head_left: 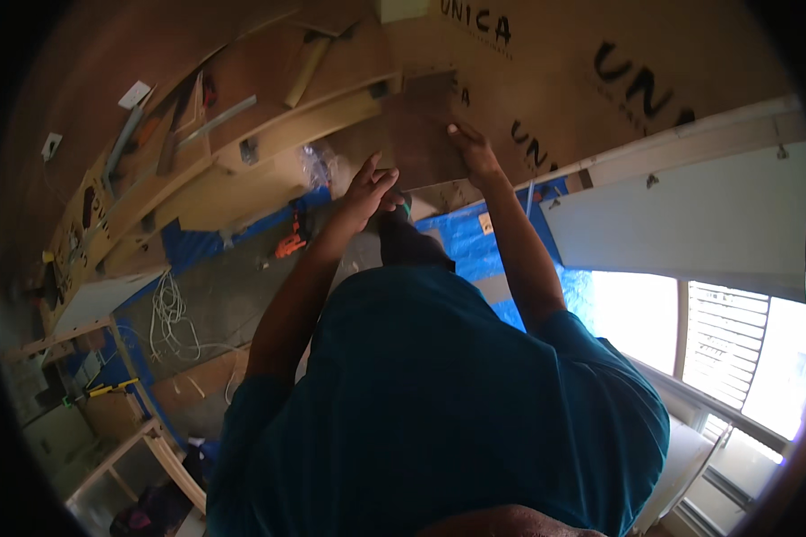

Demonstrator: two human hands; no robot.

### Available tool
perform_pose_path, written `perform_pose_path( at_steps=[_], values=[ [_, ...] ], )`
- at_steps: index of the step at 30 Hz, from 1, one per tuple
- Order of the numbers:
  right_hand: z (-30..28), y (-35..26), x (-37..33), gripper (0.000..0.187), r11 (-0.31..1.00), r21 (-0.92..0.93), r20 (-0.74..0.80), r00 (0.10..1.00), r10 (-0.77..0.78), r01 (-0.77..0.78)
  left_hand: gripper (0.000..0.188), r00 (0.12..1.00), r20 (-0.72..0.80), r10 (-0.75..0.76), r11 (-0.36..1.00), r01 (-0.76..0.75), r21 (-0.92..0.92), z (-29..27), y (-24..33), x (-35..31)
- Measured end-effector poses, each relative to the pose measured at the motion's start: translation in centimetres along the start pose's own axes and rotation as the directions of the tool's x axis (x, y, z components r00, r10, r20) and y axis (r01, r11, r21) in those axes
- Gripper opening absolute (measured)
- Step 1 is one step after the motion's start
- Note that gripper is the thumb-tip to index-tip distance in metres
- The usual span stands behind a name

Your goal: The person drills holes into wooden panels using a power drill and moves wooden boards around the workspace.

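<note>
A dark brown flat board (418, 121) lies in front of me, between my two hands, against brown printed sheeting. At its right edge is my right hand (476, 154), a fingertip over the face; the other fingers are mostly hidden, and it seems to grip that edge. Near the board's lower left corner, my left hand (367, 193) has its fingers apart, apparently holding nothing. Whether the left fingertips touch the board, I cannot tell.
A long wooden ledge (336, 115) on the left bears several tools. An orange power tool (291, 240) and a coiled white cable (170, 313) lie on the floor. Blue sheeting (461, 242) covers part of it. A pale hinged panel (690, 210) stands to the right.
</note>
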State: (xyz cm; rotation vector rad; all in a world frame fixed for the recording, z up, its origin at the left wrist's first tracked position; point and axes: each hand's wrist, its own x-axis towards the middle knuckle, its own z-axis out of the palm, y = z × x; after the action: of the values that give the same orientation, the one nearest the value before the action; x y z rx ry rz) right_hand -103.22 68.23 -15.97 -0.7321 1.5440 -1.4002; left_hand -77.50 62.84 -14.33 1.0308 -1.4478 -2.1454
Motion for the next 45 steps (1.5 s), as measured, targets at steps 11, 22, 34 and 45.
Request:
perform_pose_path(
  at_steps=[11, 22, 34, 45],
  values=[
    [0.8, -4.9, 20.5, 0.068, 0.677, -0.684, 0.088, 0.952, -0.293, 0.272, 0.051, 0.929, -0.243, 0.280, 0.960, -0.267, 0.083, -4.1, 2.5, 31.6],
    [-0.5, -1.3, 20.5, 0.064, 0.333, -0.919, 0.077, 0.926, -0.371, 0.210, 0.057, 0.859, -0.015, 0.512, 0.231, -0.121, 0.965, -3.6, 5.1, 31.7],
    [-0.2, 1.2, 22.5, 0.046, 0.260, -0.956, 0.002, 0.891, -0.454, 0.135, 0.035, 0.823, 0.129, 0.553, 0.340, -0.365, 0.867, -9.5, 6.5, 35.4],
    [1.1, 1.3, 23.7, 0.051, 0.420, -0.850, 0.043, 0.835, -0.548, 0.319, 0.036, 0.912, -0.147, 0.383, 0.830, -0.270, 0.489, -2.3, 1.2, 36.4]
  ],
)
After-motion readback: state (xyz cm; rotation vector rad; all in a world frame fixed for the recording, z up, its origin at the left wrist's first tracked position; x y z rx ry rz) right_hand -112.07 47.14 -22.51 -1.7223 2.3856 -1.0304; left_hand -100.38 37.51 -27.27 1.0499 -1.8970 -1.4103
